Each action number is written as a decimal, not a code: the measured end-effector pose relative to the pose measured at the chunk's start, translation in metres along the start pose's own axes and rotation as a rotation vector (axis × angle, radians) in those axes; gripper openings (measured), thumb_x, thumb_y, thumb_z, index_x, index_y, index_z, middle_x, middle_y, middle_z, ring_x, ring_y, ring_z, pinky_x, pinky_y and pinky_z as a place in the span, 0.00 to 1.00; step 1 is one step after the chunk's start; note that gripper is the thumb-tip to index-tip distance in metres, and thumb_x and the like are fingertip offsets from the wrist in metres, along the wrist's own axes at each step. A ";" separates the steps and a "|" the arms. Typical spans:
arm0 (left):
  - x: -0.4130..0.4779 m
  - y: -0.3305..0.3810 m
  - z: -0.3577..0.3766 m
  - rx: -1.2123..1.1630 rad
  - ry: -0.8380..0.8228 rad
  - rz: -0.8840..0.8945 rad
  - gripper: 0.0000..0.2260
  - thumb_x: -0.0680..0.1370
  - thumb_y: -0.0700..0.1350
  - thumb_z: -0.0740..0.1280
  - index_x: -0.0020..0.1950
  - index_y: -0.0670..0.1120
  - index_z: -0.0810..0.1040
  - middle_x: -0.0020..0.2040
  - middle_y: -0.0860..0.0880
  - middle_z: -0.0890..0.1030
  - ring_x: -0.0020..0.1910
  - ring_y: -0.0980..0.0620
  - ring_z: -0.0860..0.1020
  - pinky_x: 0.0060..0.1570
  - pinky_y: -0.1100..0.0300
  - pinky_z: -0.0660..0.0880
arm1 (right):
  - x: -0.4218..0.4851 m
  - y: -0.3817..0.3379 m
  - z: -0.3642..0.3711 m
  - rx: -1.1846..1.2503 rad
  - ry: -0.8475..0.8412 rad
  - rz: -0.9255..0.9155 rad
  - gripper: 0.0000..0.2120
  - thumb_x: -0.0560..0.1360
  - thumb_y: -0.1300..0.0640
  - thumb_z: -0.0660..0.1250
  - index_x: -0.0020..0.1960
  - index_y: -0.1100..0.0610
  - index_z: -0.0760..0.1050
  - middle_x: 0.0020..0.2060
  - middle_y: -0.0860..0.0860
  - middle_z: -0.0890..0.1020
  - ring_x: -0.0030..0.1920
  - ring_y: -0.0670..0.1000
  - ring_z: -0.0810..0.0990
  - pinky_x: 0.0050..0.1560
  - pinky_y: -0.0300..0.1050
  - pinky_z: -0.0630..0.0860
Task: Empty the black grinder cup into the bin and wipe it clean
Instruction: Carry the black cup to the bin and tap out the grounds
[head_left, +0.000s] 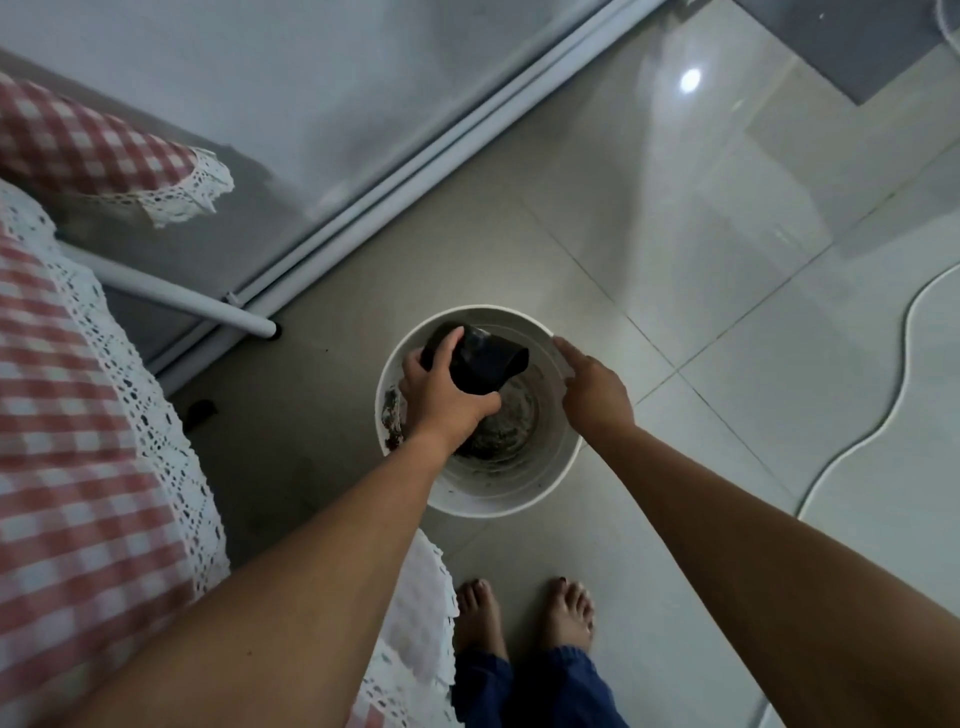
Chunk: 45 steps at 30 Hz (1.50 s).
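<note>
Gripping the black grinder cup (480, 364) in my left hand (441, 395), fingers wrapped around its body, I hold it tipped on its side over the white bin (498, 501) at the centre of the frame, its mouth turned toward the right and down into the bin. My right hand (592, 387) holds nothing; it rests with fingers spread against the bin's right rim, steadying it on the tiled floor (727, 260).

To do this well, I judge the cup should stay low inside the rim, so whatever falls lands on the dark residue at the bottom and not on the tiles. A fuller tilt, mouth straight down, with a light tap against the inner wall would likely loosen what clings. Whether anything is falling now is too blurred to tell. The bin looks light, so my right hand ought to press firmly.

At the left edge of the frame hangs a red checked cloth (78, 389) with lace trim; my bare feet (524, 618) stand below the bin.
</note>
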<state>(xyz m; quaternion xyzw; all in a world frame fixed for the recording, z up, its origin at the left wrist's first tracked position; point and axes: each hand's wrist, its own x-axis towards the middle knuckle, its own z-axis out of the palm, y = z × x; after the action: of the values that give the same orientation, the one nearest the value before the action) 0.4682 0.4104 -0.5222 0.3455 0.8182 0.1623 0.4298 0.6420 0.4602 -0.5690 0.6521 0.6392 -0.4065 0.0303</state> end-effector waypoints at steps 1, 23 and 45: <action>-0.003 0.000 0.003 0.074 0.035 0.023 0.39 0.69 0.45 0.76 0.77 0.60 0.63 0.76 0.47 0.55 0.74 0.42 0.60 0.65 0.52 0.67 | 0.000 0.002 0.001 -0.012 0.004 -0.005 0.31 0.78 0.63 0.58 0.76 0.41 0.59 0.62 0.56 0.78 0.59 0.60 0.78 0.57 0.54 0.77; 0.003 -0.062 0.047 0.660 0.549 0.549 0.44 0.64 0.44 0.80 0.76 0.59 0.62 0.74 0.43 0.56 0.74 0.33 0.62 0.67 0.42 0.70 | 0.001 0.021 0.018 0.037 0.089 -0.034 0.33 0.78 0.65 0.57 0.76 0.37 0.57 0.52 0.57 0.83 0.47 0.58 0.81 0.48 0.52 0.79; -0.102 0.089 -0.104 -0.725 -0.270 -0.332 0.15 0.75 0.50 0.70 0.61 0.50 0.77 0.54 0.44 0.77 0.51 0.44 0.77 0.51 0.49 0.77 | -0.114 -0.098 -0.138 0.581 -0.052 -0.095 0.24 0.77 0.56 0.68 0.72 0.51 0.70 0.67 0.52 0.77 0.66 0.53 0.76 0.70 0.57 0.70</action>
<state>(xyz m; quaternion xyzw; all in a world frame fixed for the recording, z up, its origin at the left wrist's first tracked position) 0.4611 0.4044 -0.3514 0.0535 0.6891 0.3217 0.6471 0.6420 0.4627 -0.3649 0.5923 0.5249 -0.5898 -0.1604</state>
